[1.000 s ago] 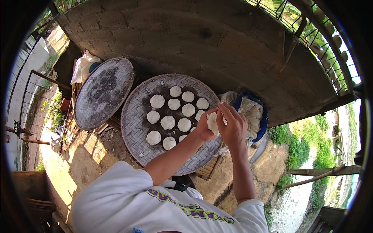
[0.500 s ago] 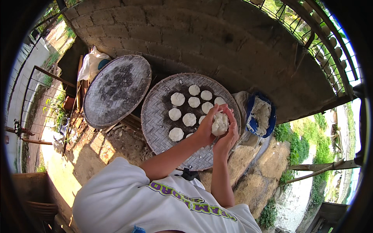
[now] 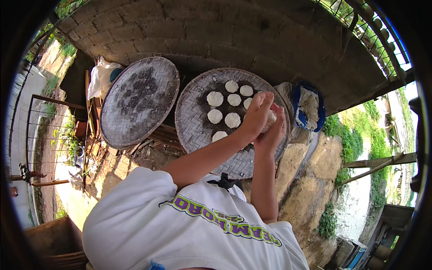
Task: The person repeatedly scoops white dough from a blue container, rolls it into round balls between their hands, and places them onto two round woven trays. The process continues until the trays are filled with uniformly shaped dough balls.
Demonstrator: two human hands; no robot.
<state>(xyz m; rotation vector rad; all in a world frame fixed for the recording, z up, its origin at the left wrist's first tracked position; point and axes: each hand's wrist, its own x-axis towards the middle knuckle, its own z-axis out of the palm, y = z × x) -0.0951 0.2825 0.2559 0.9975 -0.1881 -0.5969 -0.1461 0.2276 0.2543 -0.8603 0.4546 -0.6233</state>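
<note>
Between my two cupped hands is a lump of white dough (image 3: 271,119), mostly covered by the fingers. My left hand (image 3: 257,116) curls over its left and upper side, while my right hand (image 3: 272,136) presses from the right and below. Both are held above the right part of a round woven tray (image 3: 194,129). Flattened white dough pieces (image 3: 215,98) lie spaced out on the tray's dark middle. Some of them are hidden behind my left hand and forearm.
Right of the tray stands a blue basin (image 3: 321,112) holding a mass of wet white dough (image 3: 309,109). A second round woven tray (image 3: 139,101), dark-stained, is at the left beside a white sack (image 3: 104,77). Behind everything rises a block wall (image 3: 202,36).
My hands have turned and closed further around the dough, so less of it shows. The view has shifted, and the trays and basin appear higher and farther right.
</note>
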